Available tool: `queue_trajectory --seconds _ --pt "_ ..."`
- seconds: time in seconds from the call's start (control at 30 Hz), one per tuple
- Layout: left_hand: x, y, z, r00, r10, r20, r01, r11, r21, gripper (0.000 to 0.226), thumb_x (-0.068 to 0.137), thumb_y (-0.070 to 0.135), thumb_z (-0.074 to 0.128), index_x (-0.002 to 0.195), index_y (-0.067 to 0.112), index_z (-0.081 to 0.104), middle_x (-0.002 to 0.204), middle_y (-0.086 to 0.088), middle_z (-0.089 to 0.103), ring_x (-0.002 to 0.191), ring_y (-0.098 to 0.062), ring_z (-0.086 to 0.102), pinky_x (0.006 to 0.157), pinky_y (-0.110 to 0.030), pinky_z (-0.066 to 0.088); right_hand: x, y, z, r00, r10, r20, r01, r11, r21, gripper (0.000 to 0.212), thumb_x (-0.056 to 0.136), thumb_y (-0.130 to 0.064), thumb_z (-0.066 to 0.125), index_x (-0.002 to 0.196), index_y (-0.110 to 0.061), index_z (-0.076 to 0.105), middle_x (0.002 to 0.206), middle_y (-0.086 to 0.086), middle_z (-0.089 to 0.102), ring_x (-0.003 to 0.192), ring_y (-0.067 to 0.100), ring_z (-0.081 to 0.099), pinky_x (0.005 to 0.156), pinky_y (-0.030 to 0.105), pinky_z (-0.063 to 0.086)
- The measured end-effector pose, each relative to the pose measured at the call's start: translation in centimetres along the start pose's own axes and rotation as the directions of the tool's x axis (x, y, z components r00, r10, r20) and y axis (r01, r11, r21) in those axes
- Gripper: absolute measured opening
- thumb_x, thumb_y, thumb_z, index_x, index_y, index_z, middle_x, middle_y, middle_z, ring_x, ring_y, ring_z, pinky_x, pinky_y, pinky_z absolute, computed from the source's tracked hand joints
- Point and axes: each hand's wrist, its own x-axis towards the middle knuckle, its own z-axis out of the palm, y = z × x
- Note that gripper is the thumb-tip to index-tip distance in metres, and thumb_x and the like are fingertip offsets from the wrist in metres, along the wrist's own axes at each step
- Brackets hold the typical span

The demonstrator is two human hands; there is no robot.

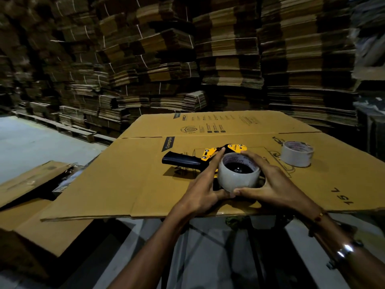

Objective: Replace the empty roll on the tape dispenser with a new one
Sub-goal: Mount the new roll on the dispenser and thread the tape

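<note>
Your left hand point(205, 189) and right hand point(268, 184) both wrap fingers around the roll point(238, 176) on the dispenser point(200, 159); a second roll point(296, 154) stands right of it. Uneven pressing could cock the roll on the hub.

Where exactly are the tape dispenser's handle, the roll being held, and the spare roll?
dispenser handle point(180, 159): head view, middle of the black grip.
held roll point(239, 177): head view, its outer side wall.
spare roll point(296, 157): head view, its outer side wall.

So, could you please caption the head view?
Both hands seat a tape roll on the dispenser.
</note>
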Motion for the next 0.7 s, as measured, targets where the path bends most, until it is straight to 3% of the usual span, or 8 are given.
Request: queue_trajectory --seconds 0.1,0.23,0.37,0.5,0.7 --pt "-0.06 0.14 -0.04 1.000 -0.008 -0.015 0.008 1.000 -0.012 0.100 0.074 0.037 0.084 0.148 0.054 0.019 0.153 0.014 0.042 0.140 -0.011 0.042 0.112 -0.047 0.041 0.10 -0.29 -0.24 1.000 -0.009 0.018 0.009 1.000 -0.017 0.084 0.064 -0.042 0.090 0.130 -0.059 0.040 0.125 -0.033 0.056 0.116 -0.015 0.054 0.091 0.012 0.050" --pt "-0.06 0.12 0.05 1.000 -0.016 -0.006 0.016 1.000 0.021 0.097 0.075 0.033 0.084 0.147 0.052 0.022 0.152 0.013 0.042 0.138 -0.013 0.044 0.110 -0.046 0.043 0.15 -0.56 -0.37 1.000 -0.004 0.024 0.005 0.999 -0.034 0.083 0.066 -0.035 0.090 0.125 -0.061 0.038 0.121 -0.036 0.052 0.110 -0.023 0.051 0.084 0.003 0.046" --pt "-0.09 0.12 0.13 1.000 0.002 -0.009 -0.001 0.998 0.064 0.097 0.078 0.031 0.083 0.150 0.047 0.019 0.154 0.014 0.040 0.139 -0.012 0.042 0.112 -0.039 0.042 -0.09 -0.26 -0.36 0.999 0.033 0.020 -0.032 0.999 -0.005 0.084 0.065 -0.037 0.090 0.130 -0.056 0.041 0.121 -0.034 0.057 0.112 -0.017 0.055 0.086 0.008 0.049" --pt "-0.04 0.05 0.17 1.000 0.023 -0.016 -0.021 0.995 0.096 0.098 0.079 0.033 0.081 0.149 0.053 0.016 0.156 0.017 0.036 0.141 -0.010 0.039 0.112 -0.037 0.040 -0.35 0.12 -0.23 0.997 0.071 0.003 -0.071 0.996 0.057 0.084 0.068 -0.030 0.090 0.137 -0.044 0.044 0.119 -0.035 0.061 0.114 -0.011 0.059 0.091 0.014 0.052" --pt "0.05 0.05 0.18 0.999 0.034 -0.011 -0.032 0.988 0.154 0.103 0.076 0.037 0.082 0.148 0.057 0.011 0.155 0.019 0.035 0.140 -0.011 0.039 0.109 -0.033 0.039 -0.38 0.02 -0.18 0.997 0.081 0.002 -0.081 0.994 0.068 0.080 0.071 -0.030 0.089 0.135 -0.046 0.044 0.121 -0.040 0.057 0.116 -0.010 0.057 0.096 0.019 0.052"
